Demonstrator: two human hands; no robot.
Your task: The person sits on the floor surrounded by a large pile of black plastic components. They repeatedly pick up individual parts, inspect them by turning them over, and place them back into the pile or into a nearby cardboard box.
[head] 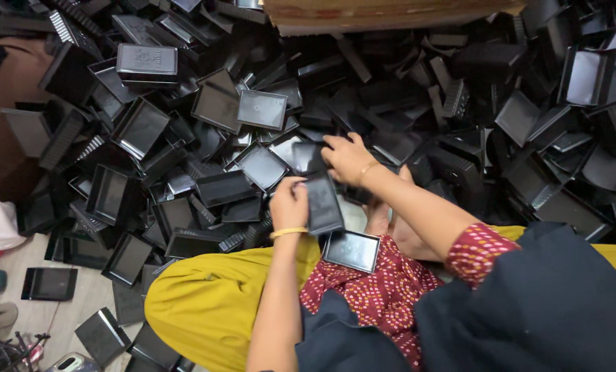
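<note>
- Trays of thin black plastic, shallow and rectangular, are seen heaped across the floor (60, 310) in a large pile (184, 138), lying at all angles.
- Left hand (289, 203): grip closed around a small stack of black trays (323, 203), thumb on the near long edge, fingers wrapped behind; stack is held upright just above the lap.
- Right hand (347, 158): fingers are bent down onto a loose tray (306, 157) at the near edge of the pile, just above the held stack; whether it is pinched yet cannot be told.
- One more tray (351, 251) rests flat on the lap, against the red patterned cloth (377, 289).
- Handling, judged: each tray is taken to be very light, fairly stiff yet flexible at the walls, smooth and somewhat slippery; stacked trays may slide apart.
- Best hold is judged to be across the short width at the raised rim, thumb opposing fingers.
</note>
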